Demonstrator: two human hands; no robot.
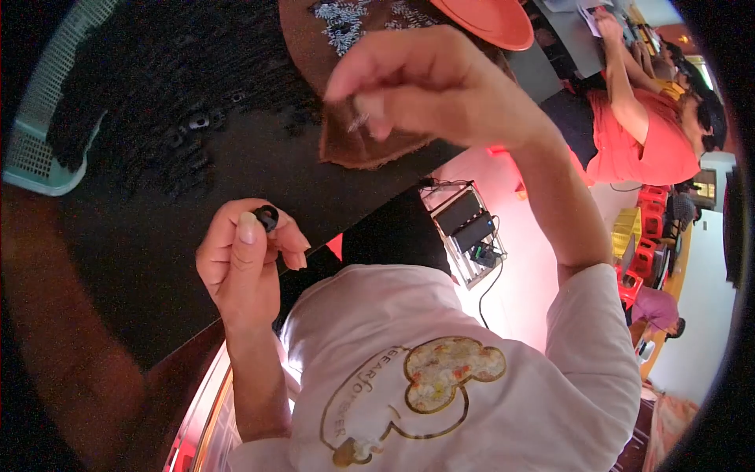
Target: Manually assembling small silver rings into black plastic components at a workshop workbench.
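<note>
My left hand [245, 259] is closed on a small black ring-shaped part [267, 217], pinched at the fingertips above the dark table. Higher up, my right hand [429, 86] has thumb and fingers pressed together. A tiny pale, shiny piece [359, 123] shows at its fingertips, blurred, so its kind is unclear. Below this hand lies a brown cloth [346, 145], bearing a heap of tiny silvery pieces [342, 22]. A wide mass of small black parts [157, 94] covers the table's far left, with a few loose ones nearer me.
A pale green plastic basket [59, 169] stands at the far left. An orange-red dish [495, 22] sits beyond the brown cloth. On the right are a metal rack with black devices [472, 232] and a cable, red stools [649, 212] and a person in a red shirt [641, 138].
</note>
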